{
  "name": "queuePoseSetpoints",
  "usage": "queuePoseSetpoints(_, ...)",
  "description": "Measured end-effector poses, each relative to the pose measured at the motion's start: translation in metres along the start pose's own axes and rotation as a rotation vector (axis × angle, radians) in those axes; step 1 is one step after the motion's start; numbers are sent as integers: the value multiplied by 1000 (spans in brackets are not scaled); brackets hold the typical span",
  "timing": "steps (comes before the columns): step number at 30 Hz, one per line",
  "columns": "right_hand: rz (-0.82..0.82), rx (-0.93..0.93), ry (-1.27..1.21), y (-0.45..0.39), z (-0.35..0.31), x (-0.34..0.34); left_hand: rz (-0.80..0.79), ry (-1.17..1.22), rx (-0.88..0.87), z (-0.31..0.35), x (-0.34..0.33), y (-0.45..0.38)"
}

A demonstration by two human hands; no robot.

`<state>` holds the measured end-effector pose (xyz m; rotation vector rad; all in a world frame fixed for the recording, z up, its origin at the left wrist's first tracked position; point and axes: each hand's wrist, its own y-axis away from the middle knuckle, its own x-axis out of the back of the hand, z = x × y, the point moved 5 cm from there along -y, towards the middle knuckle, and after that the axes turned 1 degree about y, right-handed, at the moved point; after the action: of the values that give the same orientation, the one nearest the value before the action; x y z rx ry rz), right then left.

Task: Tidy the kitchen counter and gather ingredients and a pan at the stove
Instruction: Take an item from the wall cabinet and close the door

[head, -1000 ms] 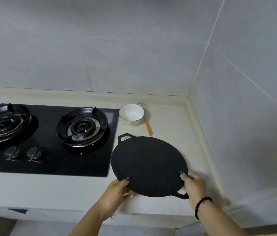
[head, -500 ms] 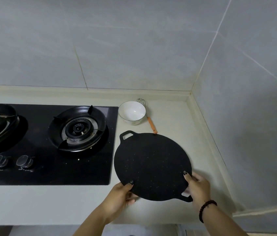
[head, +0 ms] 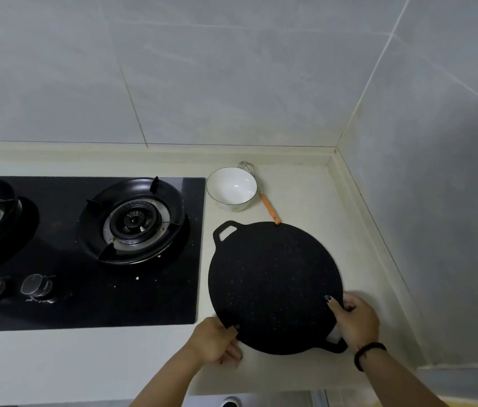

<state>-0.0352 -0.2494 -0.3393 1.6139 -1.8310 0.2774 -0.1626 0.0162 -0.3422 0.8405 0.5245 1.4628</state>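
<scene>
A flat round black pan (head: 274,284) with two small loop handles lies on the pale counter (head: 85,362), just right of the black gas stove (head: 85,254). My left hand (head: 217,342) grips its near left rim, thumb on top. On the near right rim, beside the near handle, my right hand (head: 355,320) holds the pan; a dark bead bracelet is on that wrist. The stove's right burner (head: 135,221) is bare.
A white bowl (head: 232,188) stands behind the pan, with a wire whisk (head: 261,192) with an orange handle lying beside it. Two knobs (head: 11,286) sit at the stove's front. Tiled walls meet in a corner at the back right. The counter's front edge runs below my hands.
The view has shifted a little left and closer. The pan and both hands hold the same grip, with the pan sitting slightly farther right on the counter.
</scene>
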Motion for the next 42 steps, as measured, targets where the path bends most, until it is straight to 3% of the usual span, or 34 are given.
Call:
queuePoseSetpoints(8,79,-24,28,7,1,0,11,-85,39,-5,7,-14)
queuePoseSetpoints(17,-10,11,108,14,-13,16,147,-117,-12,19,16,4)
queuePoseSetpoints(25,8,137,1,13,-71,62,207,-153,-246,106,-7,51)
queuePoseSetpoints(34,84,428,-414,28,-206,185,287,-207,-627,249,-22,126)
queuePoseSetpoints(42,189,710,-634,77,-314,289,390,-198,-912,349,-15,214)
